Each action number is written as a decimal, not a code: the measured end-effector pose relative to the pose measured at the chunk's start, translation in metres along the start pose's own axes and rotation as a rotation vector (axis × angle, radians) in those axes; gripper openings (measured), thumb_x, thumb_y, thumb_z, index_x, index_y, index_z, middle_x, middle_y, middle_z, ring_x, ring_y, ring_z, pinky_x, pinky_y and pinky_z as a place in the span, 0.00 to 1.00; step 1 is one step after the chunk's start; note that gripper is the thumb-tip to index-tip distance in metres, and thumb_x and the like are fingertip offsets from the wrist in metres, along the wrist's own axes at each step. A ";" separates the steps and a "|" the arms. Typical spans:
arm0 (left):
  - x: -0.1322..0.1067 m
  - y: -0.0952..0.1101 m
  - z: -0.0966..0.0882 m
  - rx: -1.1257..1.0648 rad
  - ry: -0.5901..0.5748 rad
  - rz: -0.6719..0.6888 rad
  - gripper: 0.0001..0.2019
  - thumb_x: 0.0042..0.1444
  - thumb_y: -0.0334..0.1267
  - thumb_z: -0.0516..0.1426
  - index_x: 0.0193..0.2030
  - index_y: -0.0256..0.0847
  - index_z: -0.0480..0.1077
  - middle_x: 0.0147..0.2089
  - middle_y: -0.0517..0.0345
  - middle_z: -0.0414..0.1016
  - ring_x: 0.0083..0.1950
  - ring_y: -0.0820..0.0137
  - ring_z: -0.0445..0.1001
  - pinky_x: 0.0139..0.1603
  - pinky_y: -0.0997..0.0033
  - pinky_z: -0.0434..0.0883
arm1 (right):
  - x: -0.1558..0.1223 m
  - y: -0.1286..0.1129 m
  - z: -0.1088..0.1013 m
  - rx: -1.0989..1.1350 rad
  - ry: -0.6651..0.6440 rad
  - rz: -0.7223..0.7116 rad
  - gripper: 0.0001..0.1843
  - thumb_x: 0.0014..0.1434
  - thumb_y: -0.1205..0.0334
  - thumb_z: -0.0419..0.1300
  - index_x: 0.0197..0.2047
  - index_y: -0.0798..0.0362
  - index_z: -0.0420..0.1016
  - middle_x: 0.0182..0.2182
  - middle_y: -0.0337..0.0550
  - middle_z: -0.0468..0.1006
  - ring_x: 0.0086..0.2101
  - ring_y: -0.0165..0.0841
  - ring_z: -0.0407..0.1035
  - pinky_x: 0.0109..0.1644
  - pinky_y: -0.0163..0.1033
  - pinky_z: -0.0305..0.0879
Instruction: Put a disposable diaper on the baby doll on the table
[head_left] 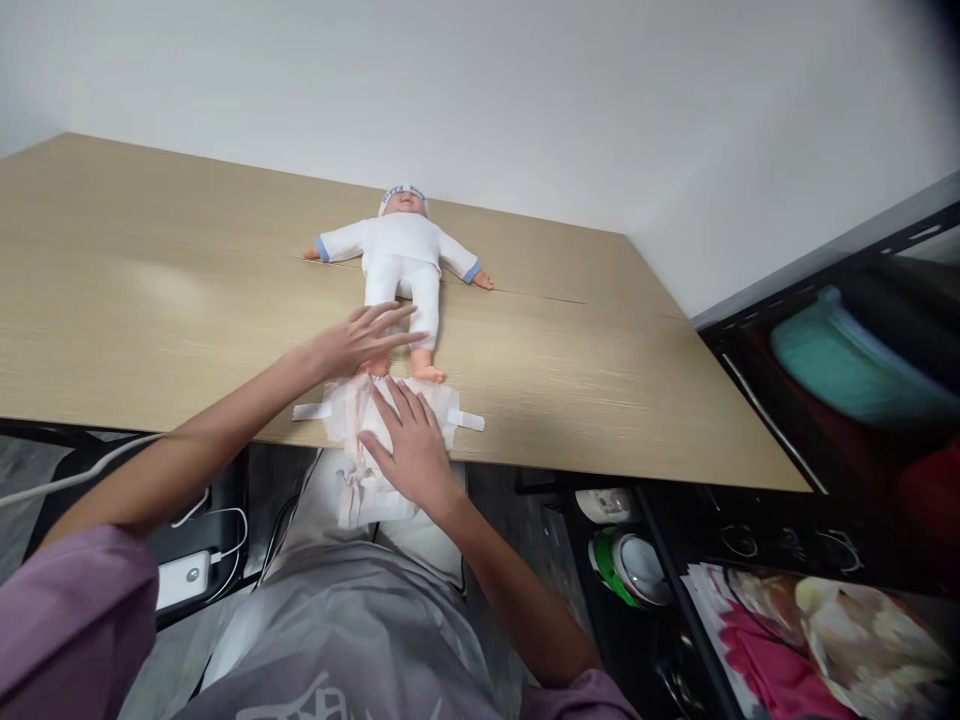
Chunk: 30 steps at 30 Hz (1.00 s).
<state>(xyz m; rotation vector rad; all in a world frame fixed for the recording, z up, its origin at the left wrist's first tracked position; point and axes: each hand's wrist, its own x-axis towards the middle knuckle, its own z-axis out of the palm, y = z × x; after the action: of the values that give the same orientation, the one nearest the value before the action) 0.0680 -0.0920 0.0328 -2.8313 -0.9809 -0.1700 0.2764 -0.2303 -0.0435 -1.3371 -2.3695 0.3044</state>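
Head view: left hand point(364, 342) open, fingers spread, nothing gripped. It's over the lower legs of the doll point(403, 240); can't tell if it touches them. Right hand point(412, 445) also open, palm down and fingers fanned on the diaper point(349, 412), not closed around anything.

Diaper is under the right hand and just nearer than the left, unfolded. One white tab point(471, 422) sticks out right of the right hand, another to its left. Near end hangs past the table point(570, 390) edge toward the lap.

Doll is beyond both hands, on its back, arms out, white outfit, blue cuffs, lettered cap. Feet just past the right fingertips, by the diaper's far edge.

Well right of and below the right hand: green-banded tin point(631, 567), pink cloth point(776, 665). Below the left hand, toward the person: white device point(182, 580), cable plugged in.
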 end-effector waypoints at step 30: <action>0.089 -0.082 -0.091 -0.847 0.368 0.049 0.27 0.68 0.61 0.70 0.63 0.43 0.83 0.60 0.51 0.88 0.63 0.53 0.85 0.66 0.53 0.79 | 0.150 0.073 0.010 -0.019 -0.078 -0.050 0.42 0.83 0.37 0.56 0.88 0.50 0.59 0.87 0.54 0.55 0.85 0.49 0.49 0.90 0.64 0.45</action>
<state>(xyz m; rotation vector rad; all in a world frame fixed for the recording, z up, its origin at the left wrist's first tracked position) 0.0814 0.0100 0.1433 -3.3056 -0.8915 -1.3286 0.2586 -0.0641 -0.0449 -1.2942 -2.4720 0.3263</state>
